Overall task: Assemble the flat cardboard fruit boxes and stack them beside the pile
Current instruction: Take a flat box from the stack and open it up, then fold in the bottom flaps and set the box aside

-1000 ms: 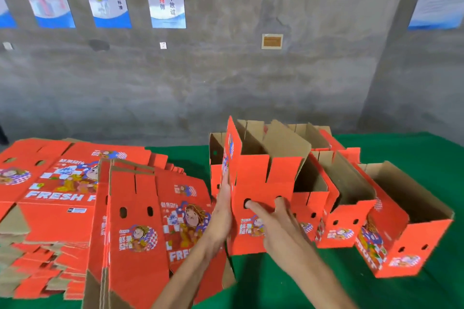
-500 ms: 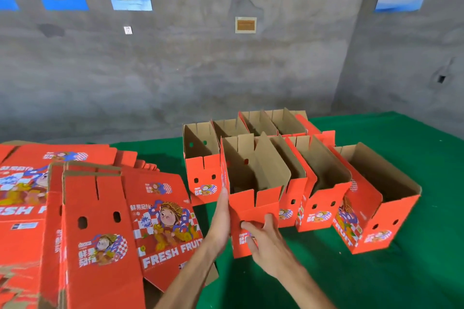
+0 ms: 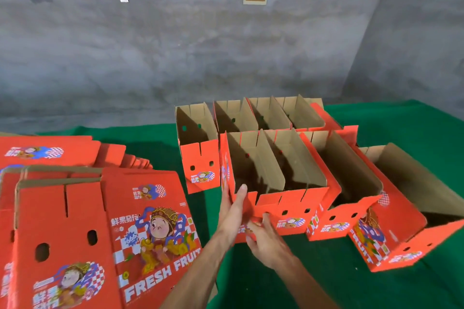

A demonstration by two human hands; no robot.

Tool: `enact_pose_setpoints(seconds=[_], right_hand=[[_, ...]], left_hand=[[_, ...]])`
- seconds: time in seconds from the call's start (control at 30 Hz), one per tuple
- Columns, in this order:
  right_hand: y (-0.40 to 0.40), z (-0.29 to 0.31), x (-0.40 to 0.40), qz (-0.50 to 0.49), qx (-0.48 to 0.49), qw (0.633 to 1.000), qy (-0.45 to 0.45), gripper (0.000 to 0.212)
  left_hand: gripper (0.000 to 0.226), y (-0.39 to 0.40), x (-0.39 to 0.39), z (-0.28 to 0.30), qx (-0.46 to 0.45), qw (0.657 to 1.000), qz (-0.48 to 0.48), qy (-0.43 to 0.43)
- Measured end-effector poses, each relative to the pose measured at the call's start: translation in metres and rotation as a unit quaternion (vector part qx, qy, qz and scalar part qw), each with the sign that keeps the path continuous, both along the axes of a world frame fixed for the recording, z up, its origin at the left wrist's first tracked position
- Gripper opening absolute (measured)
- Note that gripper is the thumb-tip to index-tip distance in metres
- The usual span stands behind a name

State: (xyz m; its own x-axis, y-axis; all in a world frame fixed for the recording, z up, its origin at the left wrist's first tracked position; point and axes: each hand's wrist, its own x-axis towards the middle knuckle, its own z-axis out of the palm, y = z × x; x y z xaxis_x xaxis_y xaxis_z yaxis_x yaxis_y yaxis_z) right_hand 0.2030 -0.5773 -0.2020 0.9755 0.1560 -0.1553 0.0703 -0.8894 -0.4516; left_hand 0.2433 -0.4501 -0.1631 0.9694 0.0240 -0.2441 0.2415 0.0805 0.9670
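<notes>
An assembled red fruit box, brown inside with printed cartoon art, is standing open-topped on the green table among other assembled boxes. The left hand is pressing flat against its left corner; the right hand is touching its front with relaxed fingers. Flat boxes are lying just left.

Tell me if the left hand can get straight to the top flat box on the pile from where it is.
Probably yes. The left hand lies flat against the assembled box's left side, and the top flat box lies just left of it, with only bare green cloth between them.
</notes>
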Motion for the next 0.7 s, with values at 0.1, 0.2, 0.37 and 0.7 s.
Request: enact_pose_setpoints(seconds=[0.1, 0.2, 0.37, 0.7], right_hand=[[-0.004, -0.007, 0.024, 0.0, -0.002, 1.0, 0.002, 0.035], [-0.002, -0.01, 0.037, -0.003, 0.002, 1.0, -0.019, 0.04], [0.009, -0.008, 0.041, -0.07, 0.001, 0.996, -0.063, 0.041], [0.076, 0.036, -0.005, 0.013, 0.081, 0.986, -0.143, 0.049]], left_hand=[[0.101, 0.002, 0.025, -0.008, -0.009, 1.0, 0.01, -0.004], [0.099, 0.005, 0.04, -0.014, -0.013, 1.0, 0.007, -0.01], [0.1, 0.016, 0.043, -0.014, 0.009, 0.999, -0.002, -0.033], [0.054, 0.08, -0.015, 0.04, 0.169, 0.974, 0.032, -0.144]])
